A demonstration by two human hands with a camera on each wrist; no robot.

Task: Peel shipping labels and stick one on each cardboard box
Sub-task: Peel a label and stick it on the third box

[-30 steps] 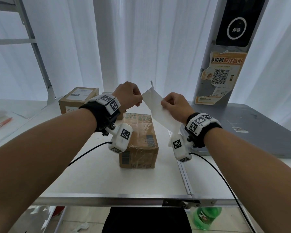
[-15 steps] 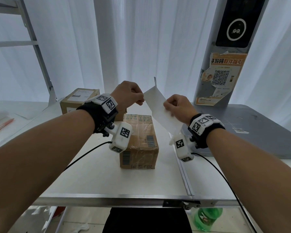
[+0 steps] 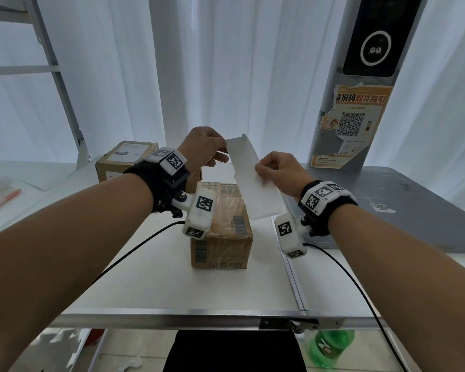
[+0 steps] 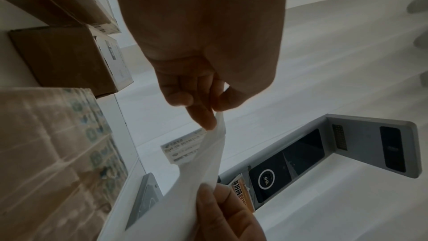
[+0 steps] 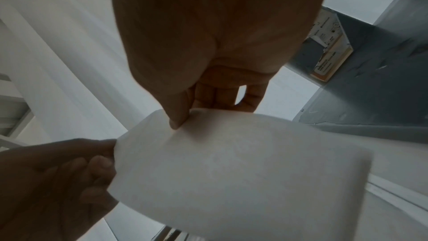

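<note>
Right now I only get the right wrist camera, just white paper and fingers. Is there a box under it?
Observer: Yes, a taped cardboard box sits on the table below the sheet.
Operator: Any more boxes?
Observer: At least one, the rear box by the left hand, with a white label on top.
Operator: Is the paper blank?
Observer: No, the left wrist view shows print on its far side.

Matt white paper label (image 3: pixel 254 178) — brown cardboard box (image 3: pixel 222 232) under glossy tape.
</note>
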